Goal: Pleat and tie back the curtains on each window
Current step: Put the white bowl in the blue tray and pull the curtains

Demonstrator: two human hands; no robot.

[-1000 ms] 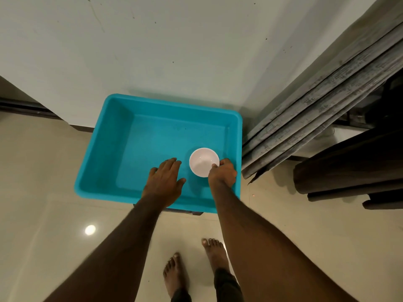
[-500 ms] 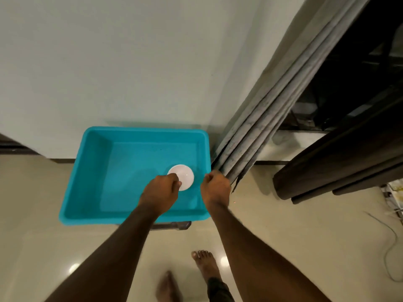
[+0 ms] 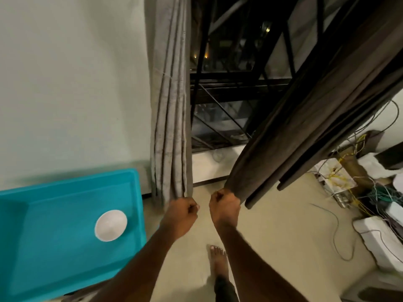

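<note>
Now left hand (image 3: 182, 211) off bowl (image 3: 111, 225); right hand (image 3: 224, 205) grips brown curtain (image 3: 290, 136).

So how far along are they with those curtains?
Early on. Done: the grey curtain hangs gathered in neat folds by the wall, though no tie shows on it. In hand: the left hand grips its bottom edge, and the right hand grips the bottom of the brown curtain, drawn aside from the window. Left: tying both back.
</note>
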